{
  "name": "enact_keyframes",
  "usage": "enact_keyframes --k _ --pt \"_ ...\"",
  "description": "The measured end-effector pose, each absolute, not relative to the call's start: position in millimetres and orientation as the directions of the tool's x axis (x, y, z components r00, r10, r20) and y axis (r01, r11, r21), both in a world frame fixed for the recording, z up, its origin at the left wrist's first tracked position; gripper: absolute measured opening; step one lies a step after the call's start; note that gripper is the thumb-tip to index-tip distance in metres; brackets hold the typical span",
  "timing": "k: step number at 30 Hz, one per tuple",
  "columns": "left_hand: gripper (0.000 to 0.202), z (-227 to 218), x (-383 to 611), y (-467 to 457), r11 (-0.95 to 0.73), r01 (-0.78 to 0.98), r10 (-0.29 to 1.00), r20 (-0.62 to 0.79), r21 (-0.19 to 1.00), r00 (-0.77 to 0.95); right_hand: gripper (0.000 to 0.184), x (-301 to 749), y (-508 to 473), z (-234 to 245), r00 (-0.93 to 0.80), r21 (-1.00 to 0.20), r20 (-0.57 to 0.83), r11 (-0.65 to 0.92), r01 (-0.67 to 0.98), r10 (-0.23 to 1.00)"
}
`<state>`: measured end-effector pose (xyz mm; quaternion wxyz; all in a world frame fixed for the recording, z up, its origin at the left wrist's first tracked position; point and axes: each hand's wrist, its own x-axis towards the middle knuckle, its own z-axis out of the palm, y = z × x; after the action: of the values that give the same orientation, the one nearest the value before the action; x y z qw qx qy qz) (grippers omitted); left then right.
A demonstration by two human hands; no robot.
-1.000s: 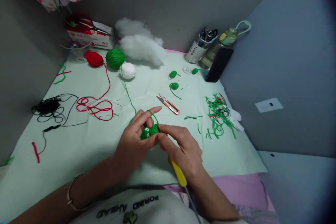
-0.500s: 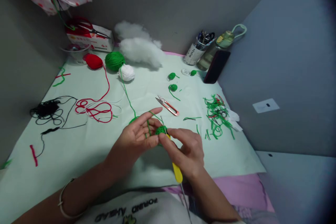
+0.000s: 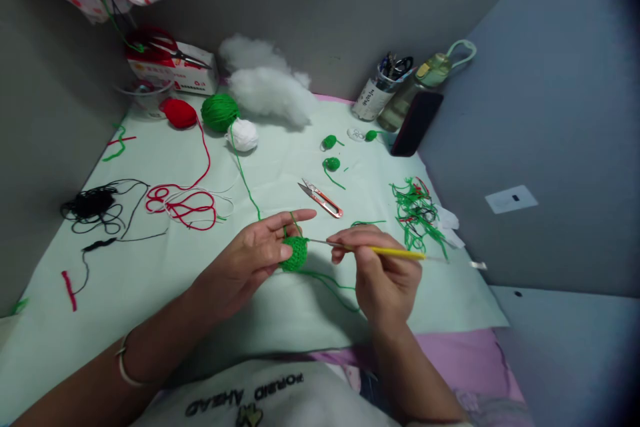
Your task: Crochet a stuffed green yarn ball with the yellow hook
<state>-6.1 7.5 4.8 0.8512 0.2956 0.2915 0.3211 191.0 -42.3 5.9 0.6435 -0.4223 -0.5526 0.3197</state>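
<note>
My left hand (image 3: 250, 257) pinches a small round green crochet piece (image 3: 295, 253) between thumb and fingers. Green yarn runs over its raised index finger and back to the green yarn ball (image 3: 220, 112). My right hand (image 3: 383, 270) grips a crochet hook (image 3: 395, 252) by its yellow handle. The hook lies nearly level, and its metal tip meets the upper right edge of the green piece. Loose green strands hang below the piece and trail to the right, under my right hand.
Orange thread snips (image 3: 323, 199) lie beyond my hands, near two small green crocheted balls (image 3: 331, 164). Yarn scraps (image 3: 415, 213) are heaped at the right. Red yarn loops (image 3: 185, 207) and black yarn (image 3: 95, 203) spread on the left. White stuffing (image 3: 270, 90), a phone (image 3: 417, 123) and a bottle (image 3: 410, 100) stand behind.
My right hand has moved right and turned the hook from steep to nearly level. The green piece, half covered before, now shows more fully in my left hand.
</note>
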Motion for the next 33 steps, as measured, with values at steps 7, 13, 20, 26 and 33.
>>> enact_keyframes --k 7,13,20,26,33 --pt "0.055 6.3 1.6 0.0 0.530 -0.343 0.789 -0.302 0.776 0.536 0.019 182.8 -36.4 2.5 0.152 -0.964 0.237 0.251 -0.084 0.960" --pt "0.051 5.4 12.9 -7.6 0.555 -0.413 0.803 -0.333 0.722 0.495 0.039 168.5 -46.3 -11.0 -0.009 -0.488 0.729 0.528 0.695 0.685" --pt "0.034 7.3 -2.2 5.3 0.645 -0.439 0.730 -0.336 0.625 0.595 0.019 184.5 -39.3 5.6 0.234 -0.869 0.492 0.457 0.191 0.839" --pt "0.039 7.7 -2.9 3.7 0.607 -0.393 0.706 -0.242 0.691 0.665 0.015 179.2 -34.7 3.4 0.144 -0.929 0.316 0.337 -0.153 0.938" --pt "0.067 5.4 -5.2 1.5 0.510 -0.327 0.761 -0.241 0.795 0.602 0.015 172.3 -34.1 -2.4 0.118 -0.928 0.364 0.371 -0.045 0.924"
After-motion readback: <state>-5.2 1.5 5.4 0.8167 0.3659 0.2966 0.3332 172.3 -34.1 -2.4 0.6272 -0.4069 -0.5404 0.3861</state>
